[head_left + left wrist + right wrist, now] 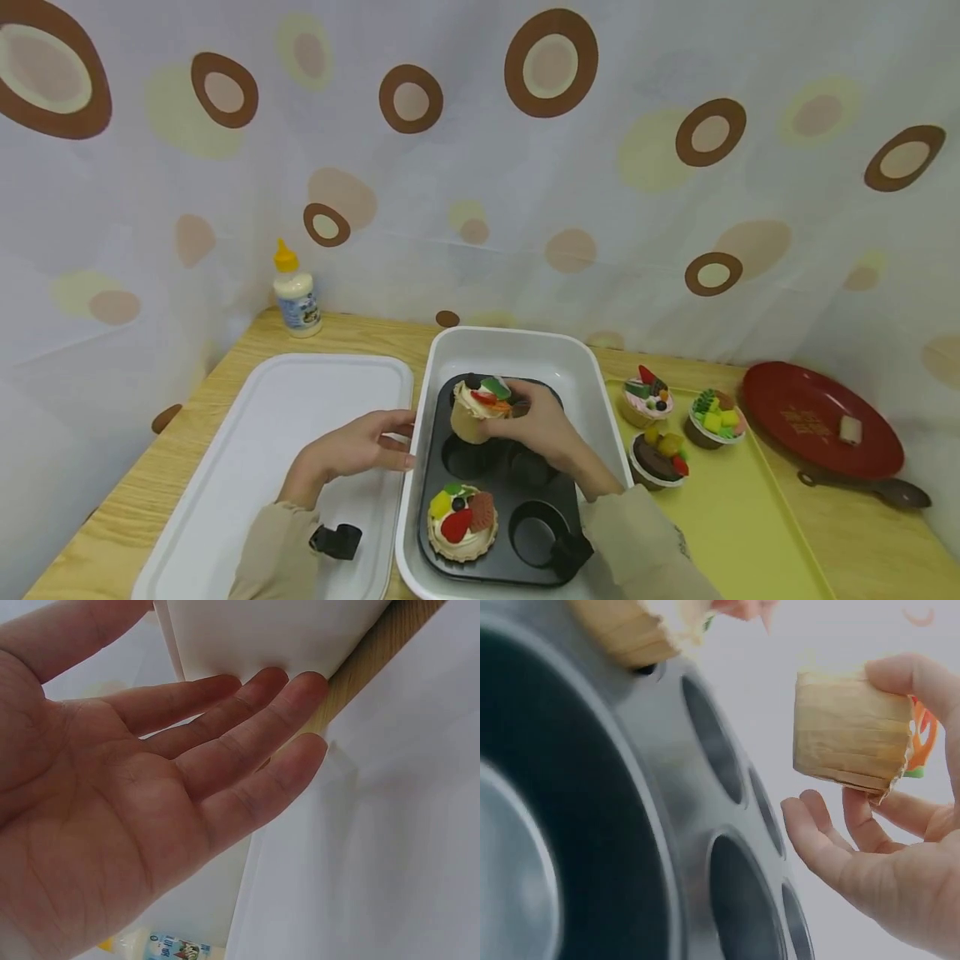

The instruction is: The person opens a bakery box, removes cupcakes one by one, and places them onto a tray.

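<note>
My right hand (546, 427) pinches a toy cupcake (469, 422) in a beige paper wrapper, topped with cream and colourful fruit. It is held above the far cups of a dark muffin tin (501, 517); in the right wrist view, a gap separates the held cupcake (847, 731) from the tin. Another fruit-topped cupcake (462, 525) sits in the tin's near left cup. The tin lies inside a deep white tray (517, 343). Beside that tray's left wall is my left hand (356, 454), palm showing and fingers loosely extended, fingertips at the wall (247, 637), holding nothing.
Left of the tray lies a flat white lid-like tray (300, 417), with a yellow-capped bottle (297, 300) behind. To the right, a yellow tray (738, 517) bears three cupcakes. A red plate (817, 400) with a small beige piece and a dark spoon (900, 493) are farther right.
</note>
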`<move>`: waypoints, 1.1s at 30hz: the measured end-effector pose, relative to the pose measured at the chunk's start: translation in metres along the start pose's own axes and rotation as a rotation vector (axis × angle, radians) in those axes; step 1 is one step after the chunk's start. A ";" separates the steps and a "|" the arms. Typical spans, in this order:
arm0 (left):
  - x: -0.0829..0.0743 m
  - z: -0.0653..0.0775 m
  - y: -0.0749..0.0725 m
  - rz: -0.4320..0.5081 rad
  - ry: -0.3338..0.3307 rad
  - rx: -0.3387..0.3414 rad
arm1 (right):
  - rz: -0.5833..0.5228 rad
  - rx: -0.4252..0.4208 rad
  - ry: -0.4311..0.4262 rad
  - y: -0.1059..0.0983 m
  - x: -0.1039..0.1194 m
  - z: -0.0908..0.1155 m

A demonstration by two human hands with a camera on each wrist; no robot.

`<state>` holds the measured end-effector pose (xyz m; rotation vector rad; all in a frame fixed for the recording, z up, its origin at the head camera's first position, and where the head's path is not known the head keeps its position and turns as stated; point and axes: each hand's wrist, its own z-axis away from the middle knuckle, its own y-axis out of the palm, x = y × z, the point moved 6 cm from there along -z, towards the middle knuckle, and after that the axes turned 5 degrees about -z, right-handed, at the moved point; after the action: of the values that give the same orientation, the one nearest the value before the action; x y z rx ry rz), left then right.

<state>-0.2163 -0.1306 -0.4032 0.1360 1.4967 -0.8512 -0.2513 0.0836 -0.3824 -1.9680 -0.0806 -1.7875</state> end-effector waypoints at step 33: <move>-0.002 0.001 0.001 -0.012 -0.014 -0.011 | -0.080 -0.107 0.182 -0.116 0.008 0.097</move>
<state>-0.2144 -0.1297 -0.4020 0.1129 1.4900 -0.8518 -0.2016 0.2210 -0.3430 -1.8873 -0.0041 -2.0532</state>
